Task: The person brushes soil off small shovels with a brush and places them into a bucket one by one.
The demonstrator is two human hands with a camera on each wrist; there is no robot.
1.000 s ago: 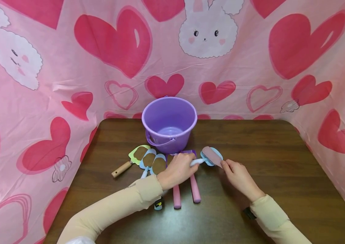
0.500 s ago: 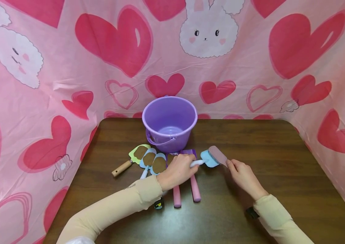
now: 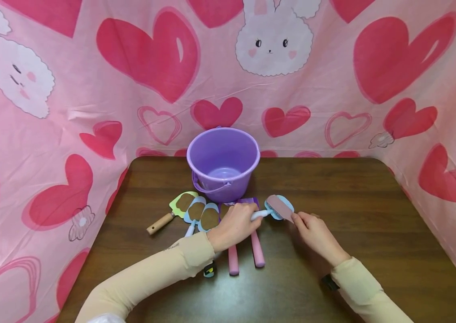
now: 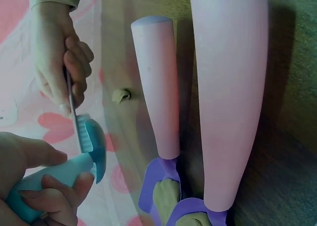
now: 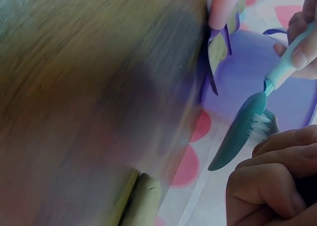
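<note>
My left hand (image 3: 237, 224) grips a light blue toy shovel by its pale handle (image 4: 59, 174). The shovel's blue blade (image 5: 242, 132) is held up to the right of the other shovels. My right hand (image 3: 314, 233) pinches the end of a mauve flat-backed brush (image 3: 280, 206). In the right wrist view, its white bristles (image 5: 260, 127) are against the blade, while the rest of the brush is mostly hidden by my fingers. Two purple shovels with pink handles (image 3: 257, 249) lie under and beside my left hand, with brown clay-like lumps (image 4: 167, 196) on their blades.
A purple bucket (image 3: 223, 188) stands behind the shovels. On the left lie a green shovel (image 3: 179, 206) with a wooden handle and two blue shovels (image 3: 210, 217), brown stuff on their blades. A heart-patterned cloth (image 3: 312, 89) hangs around the brown table (image 3: 373, 202).
The brush slid right, toward the blade's edge, half a second ago and is now back across the blade. My left hand and the shovel have stayed in place.
</note>
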